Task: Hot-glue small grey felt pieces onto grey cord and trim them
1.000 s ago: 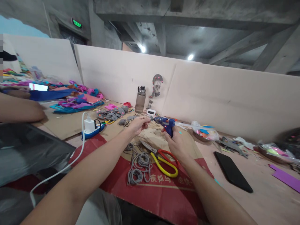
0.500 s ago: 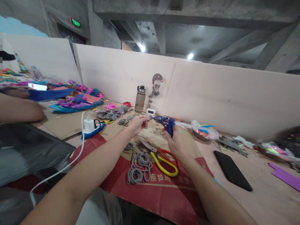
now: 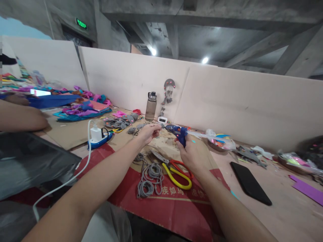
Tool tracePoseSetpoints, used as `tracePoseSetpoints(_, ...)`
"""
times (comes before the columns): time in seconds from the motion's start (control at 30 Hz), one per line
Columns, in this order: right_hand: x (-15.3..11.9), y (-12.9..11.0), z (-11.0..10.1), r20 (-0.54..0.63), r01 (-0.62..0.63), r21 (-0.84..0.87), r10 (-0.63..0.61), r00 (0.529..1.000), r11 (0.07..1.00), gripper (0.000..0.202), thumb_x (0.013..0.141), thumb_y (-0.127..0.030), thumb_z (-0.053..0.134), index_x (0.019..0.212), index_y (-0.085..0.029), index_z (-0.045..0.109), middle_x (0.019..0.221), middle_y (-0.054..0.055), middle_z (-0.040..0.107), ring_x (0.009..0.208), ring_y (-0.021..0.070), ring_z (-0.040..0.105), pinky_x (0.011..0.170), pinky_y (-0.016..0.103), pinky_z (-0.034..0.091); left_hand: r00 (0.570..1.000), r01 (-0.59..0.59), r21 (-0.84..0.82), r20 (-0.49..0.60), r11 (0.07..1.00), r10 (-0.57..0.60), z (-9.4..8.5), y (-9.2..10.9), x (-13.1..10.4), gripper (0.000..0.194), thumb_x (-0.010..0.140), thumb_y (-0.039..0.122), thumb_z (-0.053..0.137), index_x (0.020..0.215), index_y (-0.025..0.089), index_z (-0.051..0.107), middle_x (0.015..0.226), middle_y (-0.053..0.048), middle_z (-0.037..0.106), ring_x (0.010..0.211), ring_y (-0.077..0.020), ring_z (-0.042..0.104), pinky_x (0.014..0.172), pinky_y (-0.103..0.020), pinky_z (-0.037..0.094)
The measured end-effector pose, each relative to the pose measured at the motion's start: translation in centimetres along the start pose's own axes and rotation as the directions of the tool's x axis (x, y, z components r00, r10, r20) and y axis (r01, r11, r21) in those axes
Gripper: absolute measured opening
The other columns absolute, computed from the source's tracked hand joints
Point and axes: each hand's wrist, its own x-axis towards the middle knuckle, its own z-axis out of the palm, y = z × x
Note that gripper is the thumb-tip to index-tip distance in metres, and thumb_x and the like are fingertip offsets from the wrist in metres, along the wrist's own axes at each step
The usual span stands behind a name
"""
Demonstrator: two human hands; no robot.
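My right hand (image 3: 192, 155) grips a blue glue gun (image 3: 178, 132) by its handle, nozzle pointing left. My left hand (image 3: 149, 132) is closed, pinching a small piece right at the gun's nozzle; the piece is too small to identify. Both hands hover over brown cardboard (image 3: 164, 147) at the table's middle. Just below them lie scissors with yellow and red handles (image 3: 176, 170) and coils of grey cord (image 3: 149, 177).
A black phone (image 3: 250, 183) lies to the right, a power strip with white charger (image 3: 98, 137) to the left. A water bottle (image 3: 151, 107) and grey felt hanging (image 3: 167, 90) stand by the back panel. Another person's arm (image 3: 21, 116) rests at far left beside colourful felt pieces (image 3: 82, 107).
The glue gun and my right hand have tipped slightly up and left, closing on my left hand. Otherwise little has moved.
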Motion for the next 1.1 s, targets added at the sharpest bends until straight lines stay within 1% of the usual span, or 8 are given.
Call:
tracePoseSetpoints(0.13, -0.1, -0.2, -0.14, 0.005, -0.011, 0.001, 0.011, 1.0, 1.0, 0.03, 0.087, -0.031, 0.044, 0.114, -0.018, 0.051, 0.094, 0.011, 0.065, 0.08, 0.0221, 0.061, 0.072, 0.031, 0.044, 1.0, -0.001, 0.008, 0.002, 1.0, 0.001, -0.17, -0.17, 0.16, 0.019, 0.059, 0.019, 0.076, 0.065, 0.01, 0.061, 0.06, 0.0, 0.056, 0.049, -0.0035, 0.046, 0.047, -0.016, 0.039)
tracePoseSetpoints(0.27, -0.1, -0.32, -0.22, 0.008, -0.013, -0.017, 0.013, 1.0, 1.0, 0.03, 0.087, -0.03, 0.045, 0.114, -0.017, 0.051, 0.092, 0.01, 0.065, 0.078, 0.0217, 0.061, 0.071, 0.03, 0.044, 1.0, -0.004, 0.017, 0.01, 1.0, 0.003, 0.15, -0.06, -0.13, 0.018, 0.06, 0.018, 0.075, 0.066, 0.01, 0.061, 0.062, 0.0, 0.058, 0.049, -0.0038, 0.047, 0.048, -0.017, 0.04)
tracePoseSetpoints(0.4, -0.05, -0.46, -0.35, 0.003, -0.022, -0.051, 0.022, 1.0, 0.998, 0.029, 0.086, -0.029, 0.045, 0.112, -0.017, 0.052, 0.089, 0.01, 0.066, 0.076, 0.0218, 0.06, 0.069, 0.03, 0.044, 1.0, 0.001, 0.019, -0.013, 1.0, -0.001, 0.6, 0.22, -0.44, 0.016, 0.06, 0.016, 0.074, 0.064, 0.01, 0.06, 0.06, 0.0, 0.056, 0.047, -0.0032, 0.045, 0.046, -0.016, 0.038)
tracePoseSetpoints(0.5, -0.03, -0.55, -0.43, 0.006, -0.029, -0.053, 0.03, 1.0, 0.998, 0.028, 0.086, -0.03, 0.046, 0.11, -0.017, 0.052, 0.088, 0.011, 0.066, 0.076, 0.0223, 0.06, 0.068, 0.03, 0.043, 1.0, 0.003, 0.007, -0.019, 1.0, -0.003, 0.58, 0.24, -0.37, 0.016, 0.06, 0.015, 0.074, 0.063, 0.01, 0.059, 0.06, 0.0, 0.056, 0.047, -0.0029, 0.045, 0.045, -0.016, 0.037)
tracePoseSetpoints(0.7, -0.07, -0.28, -0.26, 0.015, -0.036, 0.006, 0.036, 0.999, 0.999, 0.031, 0.087, -0.031, 0.045, 0.115, -0.018, 0.05, 0.093, 0.01, 0.065, 0.079, 0.0217, 0.06, 0.071, 0.031, 0.044, 1.0, 0.0, 0.012, 0.011, 1.0, 0.0, 0.11, -0.15, 0.0, 0.017, 0.06, 0.019, 0.075, 0.064, 0.01, 0.06, 0.06, 0.0, 0.056, 0.048, -0.0034, 0.045, 0.046, -0.016, 0.038)
tracePoseSetpoints(0.83, -0.05, 0.03, 0.0, 0.013, -0.019, 0.048, 0.018, 1.0, 0.999, 0.032, 0.087, -0.032, 0.043, 0.116, -0.018, 0.049, 0.093, 0.01, 0.065, 0.082, 0.0225, 0.06, 0.072, 0.032, 0.045, 1.0, 0.007, 0.02, 0.01, 1.0, -0.007, 0.36, -0.01, -0.21, 0.019, 0.059, 0.019, 0.075, 0.064, 0.011, 0.059, 0.06, 0.0, 0.056, 0.048, -0.0034, 0.046, 0.047, -0.016, 0.038)
tracePoseSetpoints(0.97, 0.03, 0.18, 0.1, 0.008, -0.021, 0.026, 0.021, 1.0, 0.999, 0.031, 0.087, -0.03, 0.043, 0.114, -0.018, 0.05, 0.095, 0.01, 0.065, 0.082, 0.0229, 0.06, 0.073, 0.033, 0.045, 1.0, 0.01, 0.014, -0.007, 1.0, -0.009, 0.52, 0.19, -0.36, 0.018, 0.059, 0.018, 0.075, 0.064, 0.011, 0.059, 0.06, 0.0, 0.056, 0.048, -0.0028, 0.045, 0.047, -0.015, 0.038)
tracePoseSetpoints(1.1, 0.0, 0.13, 0.01, 0.006, -0.012, 0.034, 0.012, 1.0, 0.999, 0.031, 0.087, -0.028, 0.043, 0.116, -0.019, 0.049, 0.097, 0.01, 0.065, 0.084, 0.0227, 0.06, 0.074, 0.032, 0.045, 1.0, 0.004, 0.008, 0.007, 1.0, -0.004, 0.19, 0.01, -0.11, 0.018, 0.059, 0.018, 0.075, 0.065, 0.011, 0.06, 0.061, 0.0, 0.057, 0.048, -0.0032, 0.046, 0.048, -0.016, 0.039)
